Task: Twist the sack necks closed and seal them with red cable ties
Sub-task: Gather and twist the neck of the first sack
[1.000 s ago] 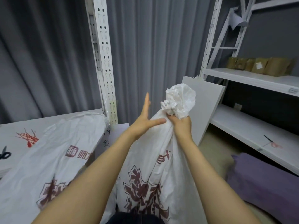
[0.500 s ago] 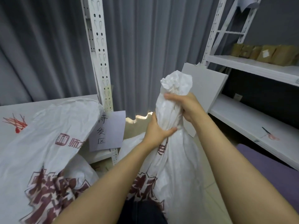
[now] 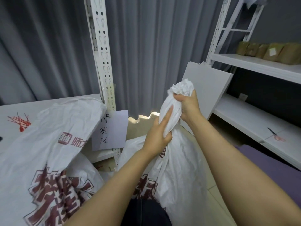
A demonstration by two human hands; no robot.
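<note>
Backdrop: grey pleated curtain (image 3: 146, 46) behind a white perforated shelf upright (image 3: 101, 46); white metal shelves (image 3: 252, 121) on the right carry brown packets (image 3: 268, 52).
Around: a white flat board (image 3: 210, 88) leans just behind the hands; a handwritten paper note (image 3: 110, 129) hangs by the upright; a purple cushion (image 3: 276, 160) lies low at the right.
Table: white table (image 3: 9, 111) on the left bears a bundle of red cable ties (image 3: 20, 120), well apart from the hands, with a second printed white sack (image 3: 48, 144) slumped between.
Sack: white woven sack with dark red print (image 3: 179, 168) stands upright between the forearms, its neck twisted into a rope.
Left hand (image 3: 158, 136): grips the lower neck, thumb and lower fingers curled, forefinger stretched up along it.
Right hand (image 3: 189, 106): fisted round the upper neck, just beneath the crumpled mouth.
</note>
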